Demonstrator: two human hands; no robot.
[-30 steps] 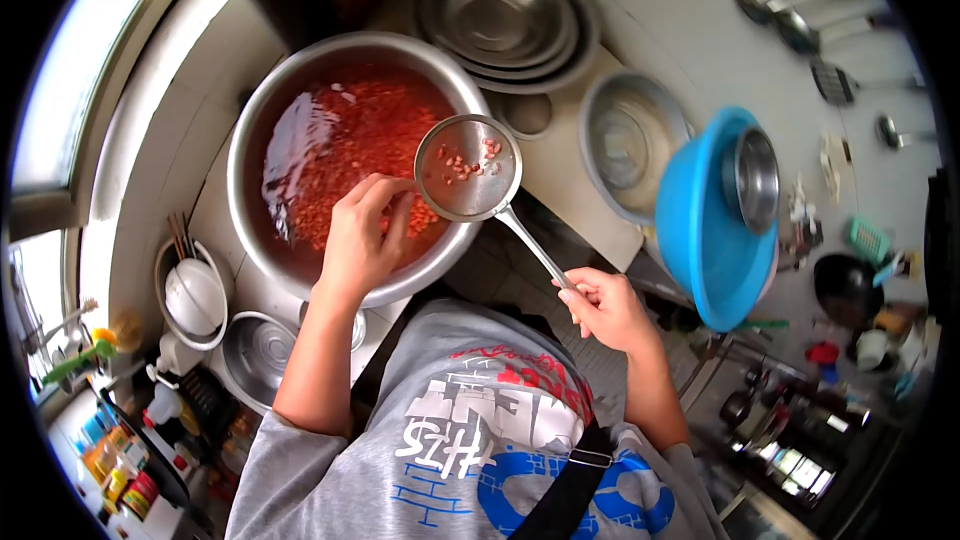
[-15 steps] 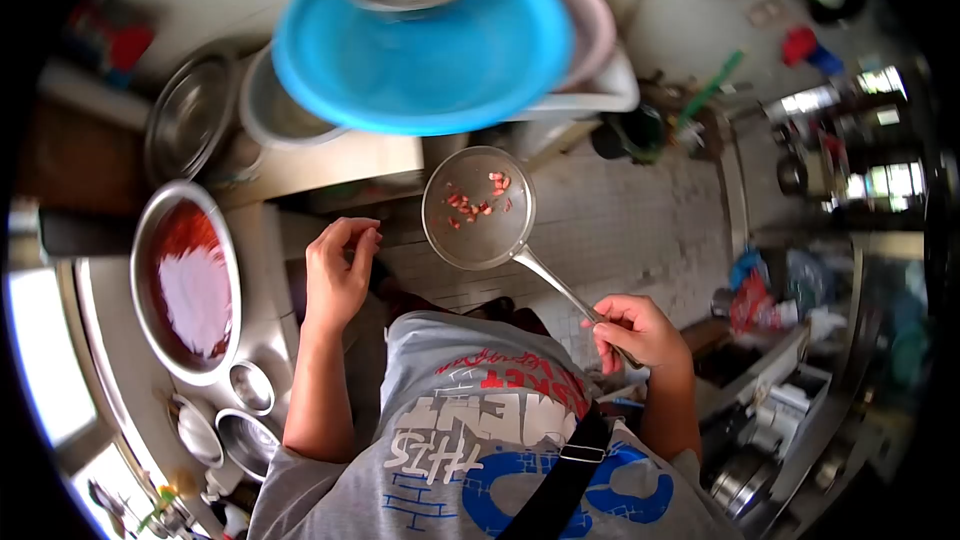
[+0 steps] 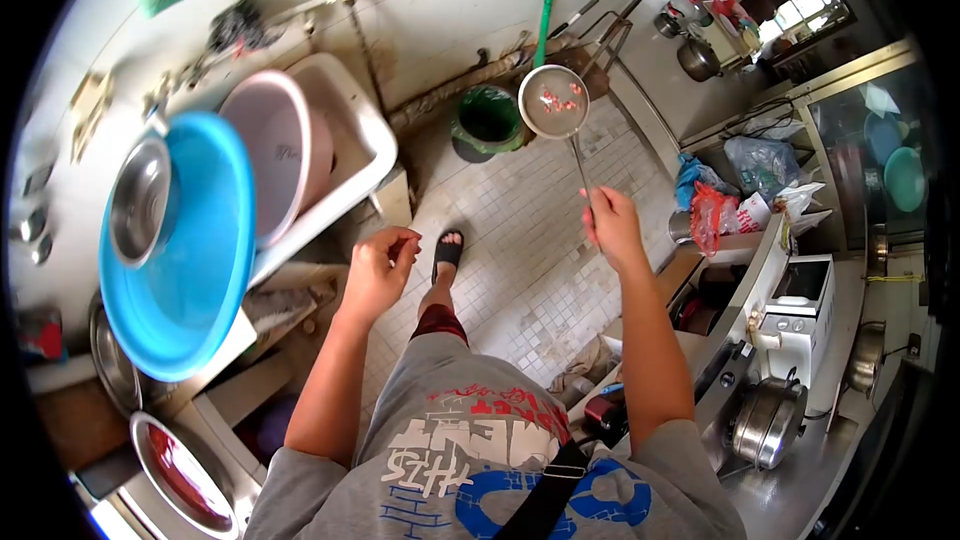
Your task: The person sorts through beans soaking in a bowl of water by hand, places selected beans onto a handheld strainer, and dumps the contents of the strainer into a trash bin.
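1. Beyond the right hand [image 3: 613, 227], at the far end of the handle [image 3: 580, 162], is the strainer [image 3: 545, 123]; some reddish bits [image 3: 552, 102] lie in it.
2. The right hand is closed around this handle. The strainer is held forward, away from the body, and its bowl faces up, probably so that the bits do not fall out.
3. Left of this grip, the left hand [image 3: 382, 270] is in the air with fingers loosely bent. I see nothing in it, but whether it pinches something small, I cannot tell.
4. Past the grip, just left of the strainer, a green bin [image 3: 488, 147] stands on the floor [image 3: 500, 250] near the wall, perhaps to leave the walking space free.
5. Farther left of the grip are the pink tub [image 3: 318, 145], in the sink [image 3: 372, 150], and the blue basin [image 3: 195, 280]. A steel bowl [image 3: 140, 202] is inside the basin, maybe to save room.
6. Right of the grip, a pot [image 3: 765, 425] stands well apart from the strainer.
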